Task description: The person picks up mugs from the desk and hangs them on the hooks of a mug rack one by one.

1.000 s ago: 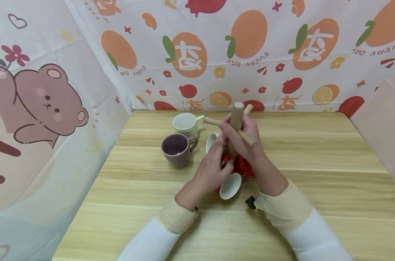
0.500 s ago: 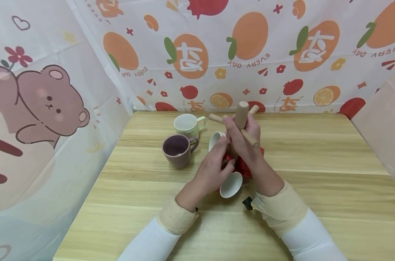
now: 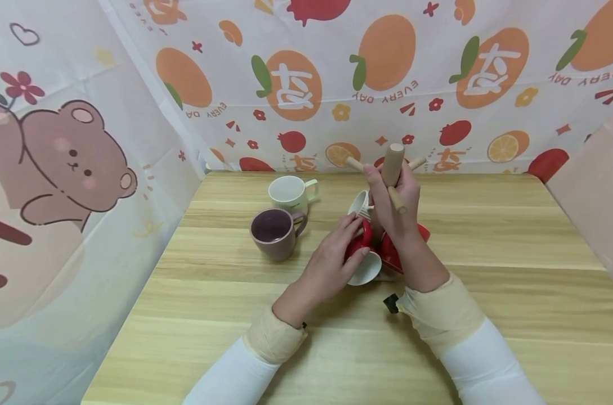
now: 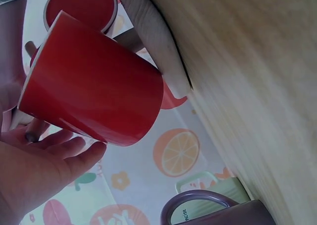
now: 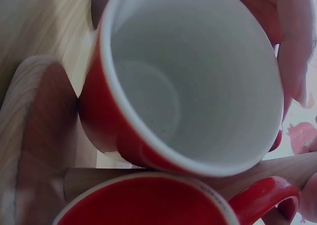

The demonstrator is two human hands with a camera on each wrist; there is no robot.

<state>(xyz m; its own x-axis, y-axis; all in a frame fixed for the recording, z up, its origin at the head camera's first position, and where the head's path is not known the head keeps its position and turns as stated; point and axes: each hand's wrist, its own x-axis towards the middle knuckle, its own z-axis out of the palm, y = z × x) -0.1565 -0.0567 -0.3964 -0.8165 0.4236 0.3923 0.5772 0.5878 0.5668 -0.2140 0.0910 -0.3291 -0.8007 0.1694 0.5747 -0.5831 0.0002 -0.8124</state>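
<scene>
A wooden mug tree stands on the table, its post and pegs rising between my hands. My right hand grips its post near the upper pegs. A red mug with a white inside hangs tilted on the near side; my left hand lies against it near its handle, fingers fairly straight. In the left wrist view those fingers touch the side of the red mug. Another mug, red inside as well, hangs beside it, partly behind the right wrist. A white ribbed cup hangs at the far left side.
A purple mug stands upright left of the mug tree, its handle to the right. Behind it is a pale green mug. A fruit-print cloth hangs at the table's back edge.
The mug tree, with its mugs and my right hand, has shifted right. The red mug has moved slightly away from me. My left fingers have straightened from their curl at the handle.
</scene>
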